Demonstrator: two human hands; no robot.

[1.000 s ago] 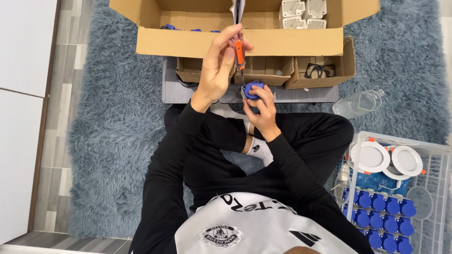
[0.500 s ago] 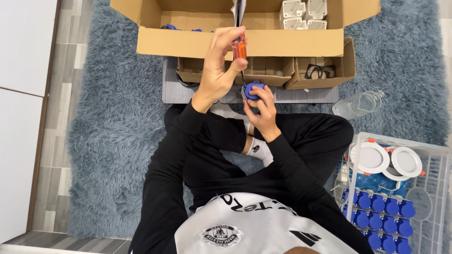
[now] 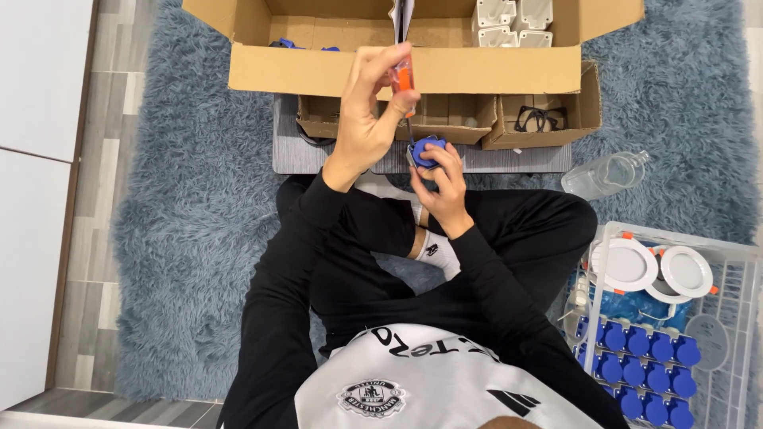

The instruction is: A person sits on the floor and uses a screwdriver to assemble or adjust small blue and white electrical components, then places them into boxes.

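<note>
My left hand is raised and wrapped around an orange-handled screwdriver held upright, its shaft pointing down at a small blue and grey socket part. My right hand cups that part from below, just above my crossed legs in black trousers. The screwdriver's tip is at the top of the blue part; the contact itself is too small to make out.
A large open cardboard box with blue and white parts stands ahead, smaller boxes under it. A clear plastic bottle lies on the blue-grey rug. A white wire basket at right holds round white lamps and several blue sockets.
My left hand has turned slightly around the screwdriver, its fingers shifted on the handle. The right hand and the blue part stay in place.
</note>
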